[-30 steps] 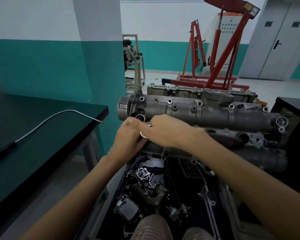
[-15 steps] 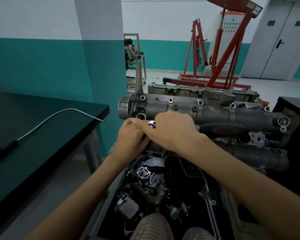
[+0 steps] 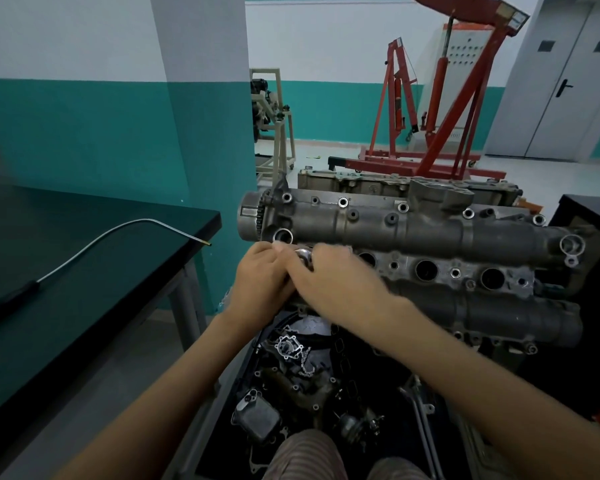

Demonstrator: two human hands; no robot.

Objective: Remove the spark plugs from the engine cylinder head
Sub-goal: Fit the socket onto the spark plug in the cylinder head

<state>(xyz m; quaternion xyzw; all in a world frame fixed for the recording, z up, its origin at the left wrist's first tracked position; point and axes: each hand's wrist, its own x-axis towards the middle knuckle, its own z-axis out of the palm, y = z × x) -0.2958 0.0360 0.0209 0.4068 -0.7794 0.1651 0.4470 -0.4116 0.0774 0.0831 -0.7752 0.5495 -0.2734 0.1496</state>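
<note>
— Setting?
— Workshop, teal-and-white walls, grey double door (image 3: 565, 74) far right; red engine hoist (image 3: 440, 109) behind.

— Hands?
— Left hand (image 3: 257, 285): fingers curled, tips meeting a shiny metal tool head (image 3: 303, 255). Right hand (image 3: 343, 289): fingers bent over the same tool from the right. Both grip it; what lies beneath is hidden.

— Task item?
— Engine cylinder head (image 3: 413, 244), grey, lying lengthwise in front of the person. Hands at its left end, above the row of round plug wells (image 3: 426, 270). No spark plug visible; cannot tell whether any sits in the covered well.

— Surroundings?
— Dark tray (image 3: 250, 368) of loose engine parts below. Black workbench (image 3: 84, 237) left, carrying a long bent metal rod (image 3: 118, 233).
</note>
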